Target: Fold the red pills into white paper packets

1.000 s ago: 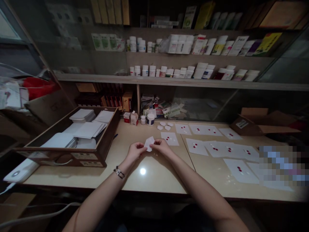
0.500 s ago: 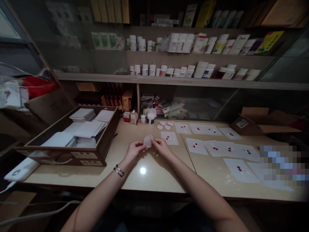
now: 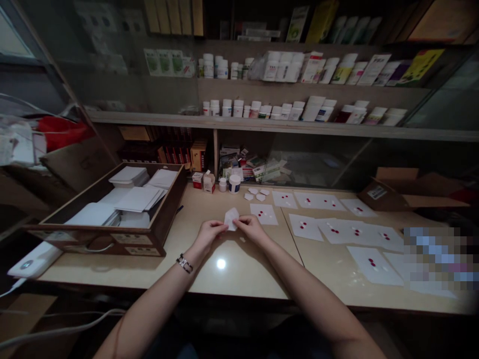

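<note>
Both my left hand (image 3: 209,235) and my right hand (image 3: 251,228) pinch a small white paper piece (image 3: 231,219) between them, just above the table. It looks creased, though my fingers hide its lower edge. A white paper sheet (image 3: 264,214) with red and white pills lies just beyond my right hand. Several small folded paper packets (image 3: 254,194) sit beyond my fingertips. More pill-bearing sheets (image 3: 335,230) are spread to the right. A beaded bracelet (image 3: 184,264) circles my left wrist.
A wooden drawer (image 3: 108,237) of stacked white paper stands at the left of the table. A white pill jar (image 3: 234,184) and small boxes stand at the back. Glass-fronted shelves of medicine bottles (image 3: 299,112) rise behind. An open cardboard box (image 3: 389,194) sits at the right, and a pixelated patch covers the right side.
The white paper between my fingers has shifted slightly and looks more creased. My hands have stayed in nearly the same place, and the view has moved only a little.
</note>
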{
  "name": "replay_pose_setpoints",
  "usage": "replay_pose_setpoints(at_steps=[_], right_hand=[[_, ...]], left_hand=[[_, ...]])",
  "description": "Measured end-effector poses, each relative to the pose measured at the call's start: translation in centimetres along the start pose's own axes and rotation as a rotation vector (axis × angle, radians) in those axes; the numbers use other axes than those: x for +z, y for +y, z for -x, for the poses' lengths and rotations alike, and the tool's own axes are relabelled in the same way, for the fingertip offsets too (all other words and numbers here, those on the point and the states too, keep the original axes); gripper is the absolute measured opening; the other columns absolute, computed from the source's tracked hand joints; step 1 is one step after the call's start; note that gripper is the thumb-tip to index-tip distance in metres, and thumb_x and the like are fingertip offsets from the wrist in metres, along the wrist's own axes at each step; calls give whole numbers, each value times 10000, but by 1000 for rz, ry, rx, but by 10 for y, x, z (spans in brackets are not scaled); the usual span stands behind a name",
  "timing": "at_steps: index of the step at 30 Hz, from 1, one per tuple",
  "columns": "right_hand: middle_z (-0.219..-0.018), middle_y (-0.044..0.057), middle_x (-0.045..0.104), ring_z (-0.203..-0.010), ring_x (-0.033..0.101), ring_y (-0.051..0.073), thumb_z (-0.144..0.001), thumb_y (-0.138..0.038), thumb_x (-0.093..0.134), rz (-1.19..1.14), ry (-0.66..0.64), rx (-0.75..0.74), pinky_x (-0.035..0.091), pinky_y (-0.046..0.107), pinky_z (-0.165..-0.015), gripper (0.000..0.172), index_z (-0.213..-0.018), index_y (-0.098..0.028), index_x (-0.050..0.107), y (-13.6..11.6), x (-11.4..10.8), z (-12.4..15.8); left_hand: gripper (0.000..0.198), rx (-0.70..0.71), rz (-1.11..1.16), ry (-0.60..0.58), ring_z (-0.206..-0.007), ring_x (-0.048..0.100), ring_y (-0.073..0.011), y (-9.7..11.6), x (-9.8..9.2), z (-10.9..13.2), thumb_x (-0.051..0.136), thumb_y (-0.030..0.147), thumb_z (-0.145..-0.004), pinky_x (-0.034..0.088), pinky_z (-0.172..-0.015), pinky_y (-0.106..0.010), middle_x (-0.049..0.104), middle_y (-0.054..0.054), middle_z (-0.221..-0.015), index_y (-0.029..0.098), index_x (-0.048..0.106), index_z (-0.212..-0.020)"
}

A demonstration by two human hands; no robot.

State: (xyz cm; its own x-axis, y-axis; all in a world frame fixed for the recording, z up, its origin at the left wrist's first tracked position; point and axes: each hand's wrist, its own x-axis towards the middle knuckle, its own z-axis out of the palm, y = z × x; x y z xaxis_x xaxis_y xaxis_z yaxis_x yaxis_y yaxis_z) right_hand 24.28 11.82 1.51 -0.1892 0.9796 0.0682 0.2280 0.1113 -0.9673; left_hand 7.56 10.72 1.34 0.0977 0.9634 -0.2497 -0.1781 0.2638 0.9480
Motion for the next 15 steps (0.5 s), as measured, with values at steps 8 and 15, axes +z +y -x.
replay_pose_setpoints(at_steps=[8, 15], right_hand=[[-472, -36, 482, -401, 393, 89, -596, -457, 686, -161, 63, 100, 278, 204, -371, 326, -573, -157, 560, -4, 1, 1], [-558, 15, 603, -514, 505, 128, -556, -395, 734, -202, 38, 65, 375, 229, -486, 284, -593, -140, 615, -8, 8, 2]], left_hand=[[299, 17, -2, -12, -441, 446, -70, 4, 3, 4, 794, 346, -484, 291, -431, -191, 566, -12, -519, 108, 644, -587], [324, 49, -6, 20, -423, 434, -67, -1, 2, 1, 787, 368, -507, 284, -415, -184, 566, 0, -509, 107, 672, -660]])
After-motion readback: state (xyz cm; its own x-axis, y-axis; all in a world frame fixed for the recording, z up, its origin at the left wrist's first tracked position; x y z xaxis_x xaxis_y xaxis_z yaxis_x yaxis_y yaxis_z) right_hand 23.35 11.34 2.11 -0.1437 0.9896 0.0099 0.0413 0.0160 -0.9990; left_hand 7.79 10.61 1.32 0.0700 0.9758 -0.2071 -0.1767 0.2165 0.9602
